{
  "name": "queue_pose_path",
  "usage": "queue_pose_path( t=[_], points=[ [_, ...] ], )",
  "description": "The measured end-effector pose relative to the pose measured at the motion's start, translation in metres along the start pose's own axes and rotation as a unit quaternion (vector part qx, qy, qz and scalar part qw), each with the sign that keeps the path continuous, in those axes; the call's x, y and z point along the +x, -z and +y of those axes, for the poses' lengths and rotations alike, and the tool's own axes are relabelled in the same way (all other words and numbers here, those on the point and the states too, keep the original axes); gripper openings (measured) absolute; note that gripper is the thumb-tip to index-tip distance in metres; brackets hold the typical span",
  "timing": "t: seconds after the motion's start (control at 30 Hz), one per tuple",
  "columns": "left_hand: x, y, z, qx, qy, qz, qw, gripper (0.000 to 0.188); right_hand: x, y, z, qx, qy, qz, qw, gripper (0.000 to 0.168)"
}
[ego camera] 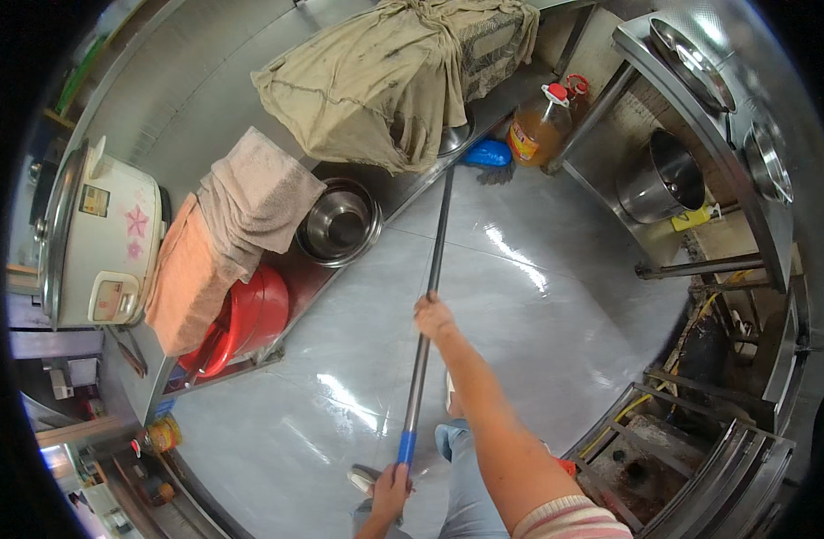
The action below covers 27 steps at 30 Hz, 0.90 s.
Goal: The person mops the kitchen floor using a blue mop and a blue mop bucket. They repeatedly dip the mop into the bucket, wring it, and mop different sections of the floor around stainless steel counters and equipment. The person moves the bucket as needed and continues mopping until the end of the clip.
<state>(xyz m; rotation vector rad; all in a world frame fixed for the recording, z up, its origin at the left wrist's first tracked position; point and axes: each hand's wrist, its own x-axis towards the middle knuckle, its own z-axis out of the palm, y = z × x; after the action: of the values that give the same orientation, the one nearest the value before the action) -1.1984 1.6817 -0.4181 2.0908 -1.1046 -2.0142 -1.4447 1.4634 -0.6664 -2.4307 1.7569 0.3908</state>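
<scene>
A long metal pole with a blue grip runs from near my feet up towards the counter's lower shelf. My right hand is closed around the middle of the pole. Lower down, my left hand holds it at the blue grip's end. At the far end of the pole, by the shelf edge, is a blue brush head with dark bristles on the grey tiled floor; how it joins the pole is partly hidden. Beside it stands a large plastic bottle of amber liquid with a red cap.
Steel bowls and a red plastic basin sit on the low shelf at left. Cloths hang over the counter near a white cooker. Right are a steel table with a pot beneath and a metal stove frame.
</scene>
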Motion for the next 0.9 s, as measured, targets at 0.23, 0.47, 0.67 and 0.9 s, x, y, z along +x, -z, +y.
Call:
queue_pose_path(
  t=[0.23, 0.47, 0.67, 0.9],
  points=[
    [-0.067, 0.073, -0.05, 0.017, -0.022, 0.03, 0.999, 0.027, -0.044, 0.063, -0.104, 0.024, 0.057, -0.073, 0.995, 0.017],
    [-0.242, 0.333, -0.248, 0.225, 0.004, 0.182, 0.957, 0.035, -0.154, 0.153, -0.399, 0.246, 0.141, 0.009, 0.959, 0.01],
    [-0.367, 0.456, -0.135, 0.384, 0.109, 0.321, 0.859, 0.037, -0.192, 0.238, -0.552, 0.46, 0.168, -0.05, 0.871, 0.011],
    [-0.248, 0.475, -0.032, 0.362, -0.06, 0.236, 0.9, 0.036, -0.182, 0.214, -0.477, 0.516, -0.097, 0.114, 0.844, 0.009]
  ],
)
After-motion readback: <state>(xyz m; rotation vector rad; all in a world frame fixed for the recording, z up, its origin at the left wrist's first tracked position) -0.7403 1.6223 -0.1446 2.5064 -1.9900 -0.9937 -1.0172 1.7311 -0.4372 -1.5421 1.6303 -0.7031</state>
